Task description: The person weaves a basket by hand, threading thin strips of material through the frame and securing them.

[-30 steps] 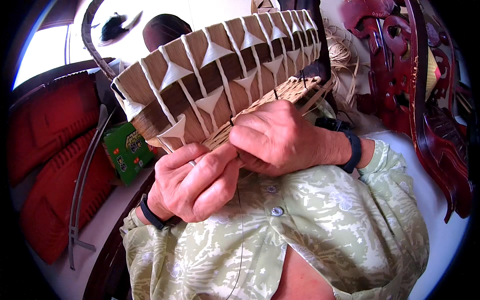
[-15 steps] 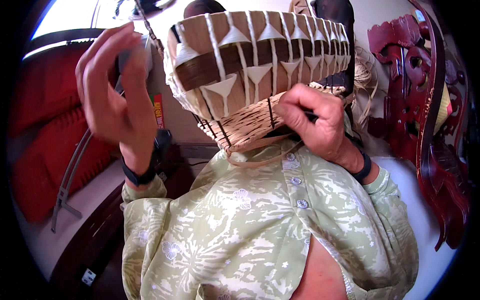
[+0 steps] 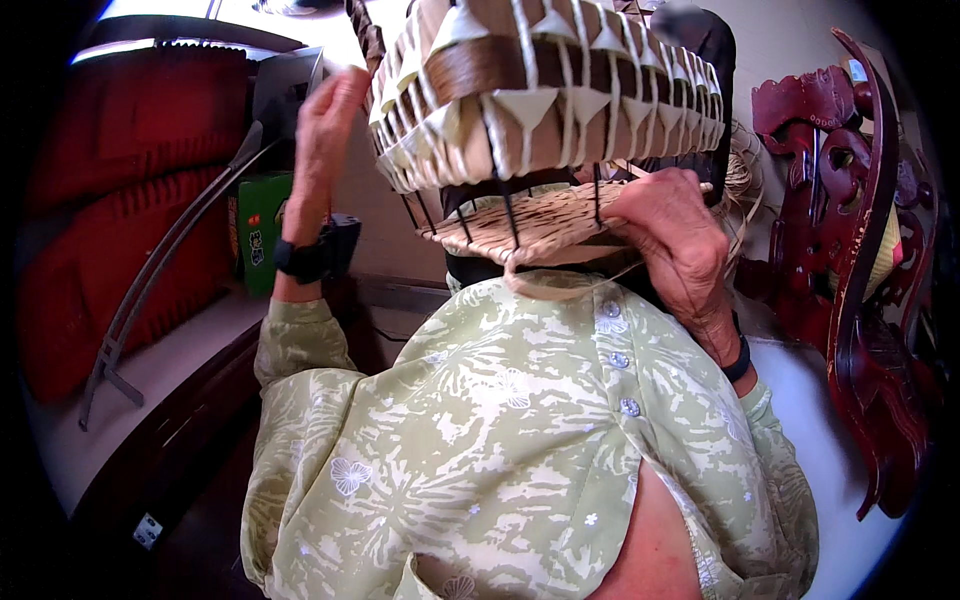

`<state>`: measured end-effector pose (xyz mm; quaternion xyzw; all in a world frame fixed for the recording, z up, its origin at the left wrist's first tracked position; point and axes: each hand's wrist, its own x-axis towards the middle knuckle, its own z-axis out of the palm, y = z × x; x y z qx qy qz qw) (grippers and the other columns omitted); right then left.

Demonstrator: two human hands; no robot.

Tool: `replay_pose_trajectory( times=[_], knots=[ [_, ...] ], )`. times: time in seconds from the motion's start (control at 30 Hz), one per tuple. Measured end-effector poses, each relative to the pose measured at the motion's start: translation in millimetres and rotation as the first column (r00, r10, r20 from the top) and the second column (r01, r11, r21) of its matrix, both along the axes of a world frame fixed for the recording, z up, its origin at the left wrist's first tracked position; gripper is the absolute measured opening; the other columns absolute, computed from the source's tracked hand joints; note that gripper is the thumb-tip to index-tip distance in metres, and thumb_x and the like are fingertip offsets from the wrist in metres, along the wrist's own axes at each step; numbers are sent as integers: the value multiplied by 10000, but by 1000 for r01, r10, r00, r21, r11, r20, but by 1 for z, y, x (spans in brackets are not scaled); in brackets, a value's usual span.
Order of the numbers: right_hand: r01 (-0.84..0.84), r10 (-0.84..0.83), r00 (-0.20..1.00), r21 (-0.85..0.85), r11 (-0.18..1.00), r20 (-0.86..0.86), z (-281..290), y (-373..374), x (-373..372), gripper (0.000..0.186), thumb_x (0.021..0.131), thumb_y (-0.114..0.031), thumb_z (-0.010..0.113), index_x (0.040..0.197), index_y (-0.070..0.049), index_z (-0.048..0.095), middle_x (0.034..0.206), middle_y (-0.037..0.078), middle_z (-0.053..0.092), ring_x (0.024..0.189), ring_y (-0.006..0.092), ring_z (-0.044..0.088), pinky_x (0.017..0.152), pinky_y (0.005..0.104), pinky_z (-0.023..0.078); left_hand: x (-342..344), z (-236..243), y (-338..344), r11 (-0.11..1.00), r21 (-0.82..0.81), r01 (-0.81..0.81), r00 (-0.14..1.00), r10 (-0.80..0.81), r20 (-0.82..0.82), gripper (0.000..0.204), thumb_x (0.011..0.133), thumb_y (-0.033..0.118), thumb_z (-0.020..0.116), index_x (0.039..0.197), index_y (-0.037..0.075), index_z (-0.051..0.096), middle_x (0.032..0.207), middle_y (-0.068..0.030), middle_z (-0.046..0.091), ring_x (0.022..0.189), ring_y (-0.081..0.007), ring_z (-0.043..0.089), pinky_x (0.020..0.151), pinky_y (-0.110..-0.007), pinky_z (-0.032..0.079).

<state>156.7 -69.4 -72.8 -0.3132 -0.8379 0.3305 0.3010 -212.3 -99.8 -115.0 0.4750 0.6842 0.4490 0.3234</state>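
Right fingers [image 3: 652,198]: basket [image 3: 545,140] gripped at woven base [image 3: 535,224] | left fingers [image 3: 343,92]: near basket

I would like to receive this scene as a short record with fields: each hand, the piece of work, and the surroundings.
Left hand: raised beside a dark wrapped handle; contact unclear
Right hand: at the right edge of the woven panel, fingers curled; exact grip hidden
Basket: brown band, white lacing
Below its wall: black rods reaching down to the panel
Left side: green box
Right side: carved dark-red wooden frame
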Motion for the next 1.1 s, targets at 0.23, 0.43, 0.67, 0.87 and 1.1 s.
replay_pose_trajectory(
  times=[0.23, 0.43, 0.67, 0.87, 1.1],
  knots=[
    [112, -139, 968, -137, 984, -210, -12, 13, 6, 85, 840, -9, 710, 924, -19, 717, 904, 74, 683, 876, 224, 630, 840, 326, 488, 17, -13, 4, 976, 123, -177, 876, 99, 472, 310, 1035, 292, 585, 939, 20, 699, 836, 63, 629, 751, -8, 511, 670, -189, 406],
    [277, -385, 894, -395, 876, -229, -31, 62, 19, 214, 965, -68, 604, 1156, 6, 668, 1045, 35, 695, 952, 107, 616, 833, 255, 492, 26, 59, 67, 970, 238, -41, 986, 1, 167, 426, 991, 397, 618, 1003, -17, 723, 792, 25, 658, 691, -38, 543, 630, -209, 422],
    [408, -499, 857, -421, 810, -131, -86, 118, 40, 272, 990, -185, 632, 1195, -12, 675, 1047, 16, 713, 943, 103, 616, 822, 267, 492, 58, 74, 116, 979, 58, 195, 974, -187, -128, 424, 974, 432, 628, 1068, 27, 714, 916, -1, 661, 830, -84, 589, 742, -237, 469],
    [346, -655, 712, -686, 640, -252, -128, 89, 49, 263, 1008, -172, 555, 1122, 31, 677, 1104, 91, 724, 1061, 172, 678, 993, 321, 494, 88, 70, 150, 966, -69, 248, 968, -250, -20, 337, 950, 353, 683, 1047, 34, 729, 914, 0, 674, 833, -78, 566, 768, -223, 427],
    [257, -439, 869, -551, 794, -229, -97, 40, 39, 323, 854, -135, 725, 1140, 9, 681, 1166, 87, 679, 1124, 197, 625, 960, 339, 499, 65, 70, 197, 944, -237, 229, 971, -238, -11, 325, 904, 202, 724, 1126, -32, 692, 934, -60, 697, 848, -119, 607, 794, -246, 469]
  ],
)
